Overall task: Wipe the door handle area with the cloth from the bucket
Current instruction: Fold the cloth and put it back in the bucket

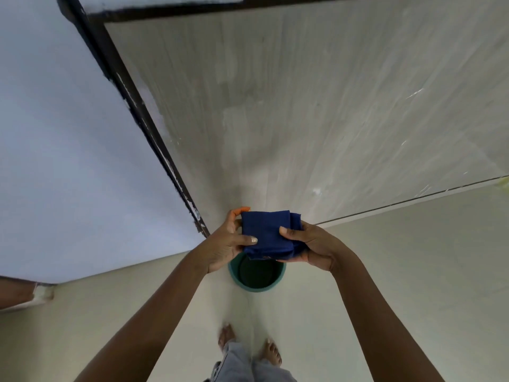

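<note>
left hand (224, 241) + right hand (311, 248): fingers pinching folded blue cloth (265, 232) | above green bucket (256, 274) | no legible writing, seemingly

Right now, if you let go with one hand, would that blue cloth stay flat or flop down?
Probably flop. The blue cloth is folded in soft layers with edges sagging below, and both hands support it. It looks light. It could be damp from the bucket, though no drips show.

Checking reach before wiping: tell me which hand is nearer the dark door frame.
Left. The left hand grips the blue cloth just right of the dark door frame; the right hand holds the cloth's far side.
</note>
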